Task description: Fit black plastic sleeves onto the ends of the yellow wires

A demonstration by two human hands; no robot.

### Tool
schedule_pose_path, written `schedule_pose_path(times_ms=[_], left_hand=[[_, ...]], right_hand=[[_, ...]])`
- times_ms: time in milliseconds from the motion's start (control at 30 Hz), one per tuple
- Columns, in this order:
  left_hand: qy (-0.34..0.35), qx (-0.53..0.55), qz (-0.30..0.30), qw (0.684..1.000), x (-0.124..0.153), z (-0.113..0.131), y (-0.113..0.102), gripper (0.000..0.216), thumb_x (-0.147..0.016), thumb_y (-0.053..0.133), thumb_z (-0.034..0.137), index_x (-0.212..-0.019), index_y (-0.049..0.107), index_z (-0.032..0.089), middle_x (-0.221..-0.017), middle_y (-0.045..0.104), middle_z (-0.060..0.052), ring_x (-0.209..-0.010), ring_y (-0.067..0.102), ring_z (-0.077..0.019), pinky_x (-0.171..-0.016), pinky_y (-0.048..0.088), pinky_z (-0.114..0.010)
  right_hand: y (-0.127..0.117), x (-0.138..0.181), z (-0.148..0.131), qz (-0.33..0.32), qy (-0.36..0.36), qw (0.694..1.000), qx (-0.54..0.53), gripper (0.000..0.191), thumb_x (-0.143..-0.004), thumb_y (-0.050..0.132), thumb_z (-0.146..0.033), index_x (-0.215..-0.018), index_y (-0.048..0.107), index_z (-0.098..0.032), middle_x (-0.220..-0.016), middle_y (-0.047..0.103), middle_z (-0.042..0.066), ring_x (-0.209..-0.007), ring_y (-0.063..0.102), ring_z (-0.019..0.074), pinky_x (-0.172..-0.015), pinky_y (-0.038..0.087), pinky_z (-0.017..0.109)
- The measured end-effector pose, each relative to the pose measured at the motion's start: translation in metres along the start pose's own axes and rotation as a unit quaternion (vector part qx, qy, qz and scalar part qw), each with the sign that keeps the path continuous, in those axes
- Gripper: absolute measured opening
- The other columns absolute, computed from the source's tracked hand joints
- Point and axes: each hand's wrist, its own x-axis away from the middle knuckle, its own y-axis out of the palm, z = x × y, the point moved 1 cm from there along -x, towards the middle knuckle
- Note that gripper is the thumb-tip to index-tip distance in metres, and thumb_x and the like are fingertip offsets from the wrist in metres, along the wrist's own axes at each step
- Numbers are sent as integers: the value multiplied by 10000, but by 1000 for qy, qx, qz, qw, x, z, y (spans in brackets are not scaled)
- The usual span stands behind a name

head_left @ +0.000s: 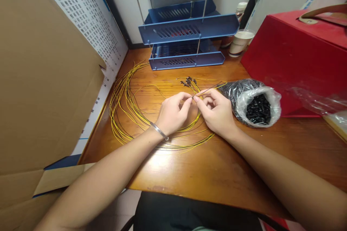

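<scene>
A loose coil of thin yellow and black wires (124, 112) lies on the wooden desk (211, 173). Several wire ends with small dark caps (188, 81) fan out behind my hands. My left hand (172, 112), with a metal bracelet at the wrist, pinches something tiny at its fingertips; I cannot make it out. My right hand (215, 110) pinches a thin wire (208, 90) whose tip meets the left fingertips. Just right of my right hand sits an open clear plastic bag (256, 103) filled with small black caps.
A blue stacked letter tray (187, 30) stands at the back of the desk, with a paper cup (240, 41) beside it. A red box (298, 54) fills the right side. Large cardboard sheets (43, 79) lean on the left. Crumpled clear plastic (325, 101) lies at far right.
</scene>
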Motion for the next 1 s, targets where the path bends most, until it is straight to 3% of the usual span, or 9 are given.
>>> schedule_pose_path(times_ms=[200,467,633,1000], left_hand=[[-1,9,0,1000,1,0,0,192,-972,546,275,-973,699,158,-981,778,-47,-847,701,-159,-681,484,-234],[-3,2,-2,1000,1,1,0,194,-972,542,269,-976,704,161,-971,778,-43,-839,703,-158,-689,490,-237],[2,-6,4,1000,0,-1,1,181,-965,554,258,-991,707,165,-980,781,-44,-880,710,-169,-734,507,-249],[6,26,-1,1000,1,-2,1,193,-974,545,260,-985,709,159,-1001,781,-50,-908,717,-172,-732,521,-235]], right_hand=[[0,1,2,9,1,1000,-16,103,-903,630,-297,-877,602,-201,-506,465,-81,-423,392,83,-474,287,256],[1,0,2,-12,-2,1000,-5,105,-881,636,-278,-843,619,-182,-511,435,-85,-426,333,69,-446,262,243],[0,2,0,-3,-1,1000,-24,118,-886,639,-285,-942,620,-182,-517,428,-94,-427,334,74,-446,261,245],[1,1,0,-4,-4,1000,-14,100,-861,653,-258,-824,666,-166,-512,438,-77,-437,340,69,-444,265,239]])
